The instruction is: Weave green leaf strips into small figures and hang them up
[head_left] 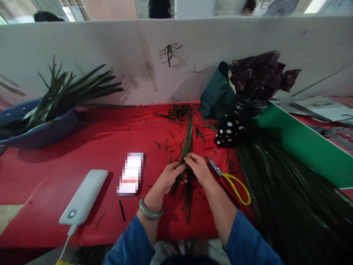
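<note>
Long green leaf strips (188,138) stand up between my two hands over the middle of the red table, with more lengths trailing below them. My left hand (171,177), a bangle (150,210) on its wrist, is closed around the lower part of the strips. With its thumb and fingertips pinched together, my right hand (199,167) grips the same strips just above. Some of the fingers are hidden behind the leaves. Close by on the right lie scissors (227,179) with yellow handles, blades pointing away from me. Small leaf scraps are scattered around both hands.
On the left are a blue basin (52,132) of leaves, a white power bank (84,197) with a cable, and a phone (131,175). A heap of scraps (179,112) lies by the partition. To the right are a dark green bag (217,92), a flowered pouch (228,130) and a large leaf bundle (286,191).
</note>
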The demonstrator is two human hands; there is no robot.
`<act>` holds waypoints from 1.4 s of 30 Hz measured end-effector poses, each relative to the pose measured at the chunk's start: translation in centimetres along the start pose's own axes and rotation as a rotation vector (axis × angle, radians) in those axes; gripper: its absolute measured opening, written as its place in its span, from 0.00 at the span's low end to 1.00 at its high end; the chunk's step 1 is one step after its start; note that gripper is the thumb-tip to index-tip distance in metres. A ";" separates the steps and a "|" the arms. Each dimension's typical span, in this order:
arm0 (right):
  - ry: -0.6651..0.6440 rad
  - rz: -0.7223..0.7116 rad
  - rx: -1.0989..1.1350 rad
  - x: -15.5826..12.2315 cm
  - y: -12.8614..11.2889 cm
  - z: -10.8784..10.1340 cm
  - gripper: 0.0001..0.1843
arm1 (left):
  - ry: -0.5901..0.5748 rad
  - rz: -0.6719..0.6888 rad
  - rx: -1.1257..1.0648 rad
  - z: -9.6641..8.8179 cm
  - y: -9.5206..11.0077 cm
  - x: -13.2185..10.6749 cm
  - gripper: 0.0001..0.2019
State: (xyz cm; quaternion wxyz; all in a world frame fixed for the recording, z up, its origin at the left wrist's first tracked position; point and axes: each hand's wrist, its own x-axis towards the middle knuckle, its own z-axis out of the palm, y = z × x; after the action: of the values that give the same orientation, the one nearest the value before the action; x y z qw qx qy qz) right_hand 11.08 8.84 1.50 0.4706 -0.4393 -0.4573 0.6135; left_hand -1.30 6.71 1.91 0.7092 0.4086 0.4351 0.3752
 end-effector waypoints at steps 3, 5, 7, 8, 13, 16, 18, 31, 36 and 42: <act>0.240 -0.133 -0.047 0.5 0.2 -0.5 0.12 | 0.059 0.054 0.068 0.0 0.0 0.1 0.10; 0.269 -0.173 -0.056 0.7 0.4 -0.6 0.11 | 0.091 0.101 0.118 -0.1 -0.1 0.2 0.09; 0.187 -0.162 -0.095 0.7 0.4 -0.5 0.10 | 0.120 0.130 0.135 -0.2 -0.3 0.3 0.10; 0.134 -0.154 -0.134 0.6 0.4 -0.5 0.10 | 0.135 0.133 0.135 -0.2 -0.3 0.4 0.10; 0.187 -0.218 -0.290 0.5 0.3 -0.5 0.10 | 0.223 0.194 0.164 -0.7 -0.6 0.7 0.10; 0.308 -0.285 -0.257 0.4 0.0 -0.7 0.09 | 0.272 0.232 0.220 -1.0 -0.9 1.0 0.08; 0.303 -0.317 -0.227 0.4 -0.2 -0.7 0.08 | 0.278 0.226 0.230 -1.1 -1.0 1.1 0.08; 0.158 -0.289 -0.366 0.4 0.1 -0.6 0.08 | 0.295 0.188 0.244 -1.7 -1.2 1.3 0.08; 0.084 -0.273 -0.356 0.6 0.2 -0.4 0.09 | 0.265 0.180 0.240 -1.5 -1.2 1.1 0.07; 0.114 -0.272 -0.370 0.5 0.2 -0.2 0.08 | 0.268 0.161 0.188 -1.2 -1.0 0.8 0.06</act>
State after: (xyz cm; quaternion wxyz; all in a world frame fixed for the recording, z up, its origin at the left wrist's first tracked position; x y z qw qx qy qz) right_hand 11.19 9.30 1.23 0.4853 -0.4863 -0.5896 0.4246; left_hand -1.92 7.37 0.44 0.5714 0.4530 0.5247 0.4394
